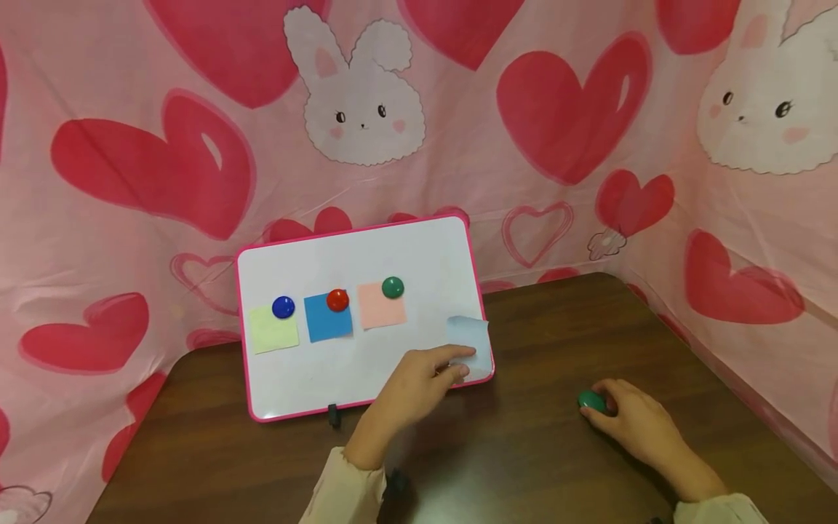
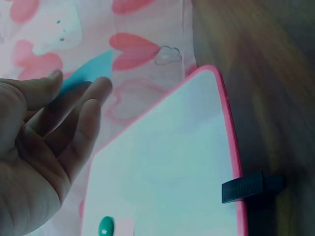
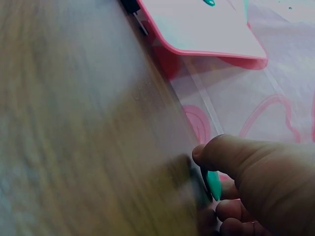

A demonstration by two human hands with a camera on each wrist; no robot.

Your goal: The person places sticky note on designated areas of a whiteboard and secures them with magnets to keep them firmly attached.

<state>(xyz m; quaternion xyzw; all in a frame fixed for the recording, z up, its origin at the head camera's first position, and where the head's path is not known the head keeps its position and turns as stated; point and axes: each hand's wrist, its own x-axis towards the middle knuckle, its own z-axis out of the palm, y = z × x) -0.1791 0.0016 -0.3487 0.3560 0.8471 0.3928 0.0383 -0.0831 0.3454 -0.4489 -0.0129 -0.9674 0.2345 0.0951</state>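
Note:
In the head view my left hand (image 1: 415, 382) holds a light blue sticky note (image 1: 473, 336) in front of the lower right part of a pink-framed whiteboard (image 1: 314, 386). The left wrist view shows the blue note (image 2: 96, 68) between thumb and fingers. On the table to the right, my right hand (image 1: 638, 422) pinches a round green magnet (image 1: 592, 401) at its edges. That green magnet (image 3: 213, 185) also shows beside the thumb in the right wrist view; its underside is hidden.
On the board sit a yellow note (image 1: 273, 333) with a blue magnet (image 1: 284, 307), a blue note (image 1: 327, 324) with a red magnet (image 1: 337, 300), and a pink note (image 1: 381, 311) with another green magnet (image 1: 393, 287). A black clip (image 1: 334, 415) grips its lower edge. A heart-patterned curtain (image 1: 458, 145) hangs behind.

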